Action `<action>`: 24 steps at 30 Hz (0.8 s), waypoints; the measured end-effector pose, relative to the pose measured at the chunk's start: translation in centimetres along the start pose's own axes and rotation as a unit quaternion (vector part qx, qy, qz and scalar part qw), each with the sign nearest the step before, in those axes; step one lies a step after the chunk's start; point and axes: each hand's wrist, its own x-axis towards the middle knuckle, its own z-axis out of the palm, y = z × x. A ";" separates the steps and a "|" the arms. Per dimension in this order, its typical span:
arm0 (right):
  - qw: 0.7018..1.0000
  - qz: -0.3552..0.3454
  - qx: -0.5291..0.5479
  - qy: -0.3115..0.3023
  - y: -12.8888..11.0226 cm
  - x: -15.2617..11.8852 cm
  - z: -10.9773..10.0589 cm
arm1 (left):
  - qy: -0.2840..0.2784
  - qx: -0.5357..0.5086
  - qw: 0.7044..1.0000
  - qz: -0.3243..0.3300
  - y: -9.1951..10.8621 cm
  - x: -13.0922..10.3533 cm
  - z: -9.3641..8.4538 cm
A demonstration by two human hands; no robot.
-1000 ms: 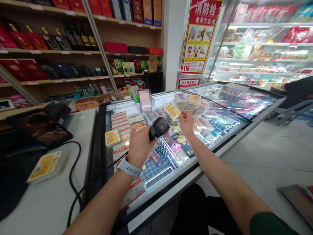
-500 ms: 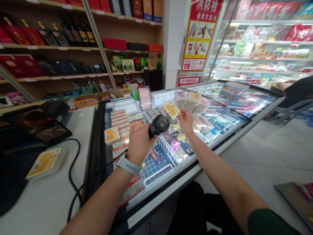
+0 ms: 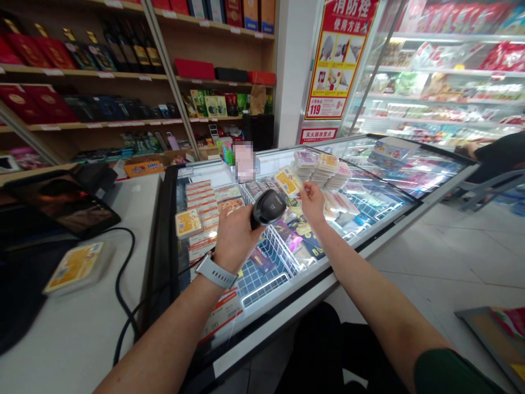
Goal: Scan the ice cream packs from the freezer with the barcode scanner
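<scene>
My left hand (image 3: 235, 235) is wrapped round a black handheld barcode scanner (image 3: 268, 207), whose head points away from me. A grey-banded watch (image 3: 216, 271) is on that wrist. Across from it, my right hand (image 3: 313, 201) pinches the near right corner of a flat yellow-and-white food pack (image 3: 287, 181), held up above the freezer's glass top. Just beyond this hand stand stacks of similar packs (image 3: 326, 165) with yellow, purple and pink labels. Another yellow pack (image 3: 188, 222) lies on the glass to the left of the scanner.
A chest freezer (image 3: 283, 298) with wire baskets inside stretches before me. On the white counter (image 3: 135, 219) at left are a tablet-like screen (image 3: 61, 200), more yellow packs (image 3: 76, 268) and a black cable (image 3: 123, 290). A seated person's dark sleeve (image 3: 498, 156) shows at far right.
Both hands keep their holds on the scanner and the pack, almost in place. The view has shifted very slightly.
</scene>
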 end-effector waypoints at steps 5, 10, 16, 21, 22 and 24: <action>1.000 -0.001 0.008 0.002 -0.3 -0.1 0.0 | 0.004 -0.004 1.000 -0.005 0.0 0.0 -0.1; 1.000 0.004 0.013 0.004 -0.2 -0.2 0.1 | 0.007 -0.007 1.000 -0.007 0.1 -0.1 -0.2; 1.000 0.007 0.010 0.000 -0.1 -0.2 0.0 | 0.006 -0.007 1.000 -0.002 0.1 -0.1 -0.2; 1.000 0.011 0.013 0.000 -0.1 -0.2 0.0 | 0.006 -0.001 1.000 -0.002 0.1 0.0 -0.2; 1.000 0.010 0.011 -0.001 -0.1 -0.1 0.0 | 0.004 0.001 1.000 -0.002 0.1 0.0 -0.2; 1.000 0.008 0.007 -0.004 -0.1 -0.1 0.0 | 0.001 0.005 1.000 -0.003 0.0 0.1 -0.2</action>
